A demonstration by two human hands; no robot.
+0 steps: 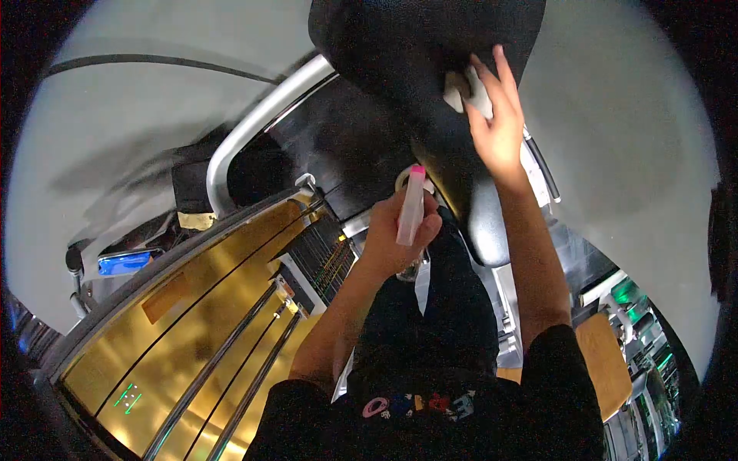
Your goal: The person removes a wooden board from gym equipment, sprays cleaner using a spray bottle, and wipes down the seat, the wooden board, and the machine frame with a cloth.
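My left hand (396,230) is closed round a translucent bottle or tube with a pink tip (413,207), held upright near the middle of the view. A pale ring-like object (402,179) shows just behind it. My right hand (496,115) is at the upper right, holding a white cloth or pad (478,94) against a black padded surface (384,38). Its thumb and some fingers touch the cloth, while other fingers stretch forward.
A curved silver metal bar (246,127) runs left of the black pad. At lower left is a gold-coloured panel (192,330) with metal rods. A blue object (124,263) lies at far left. A wooden seat (603,361) is at lower right.
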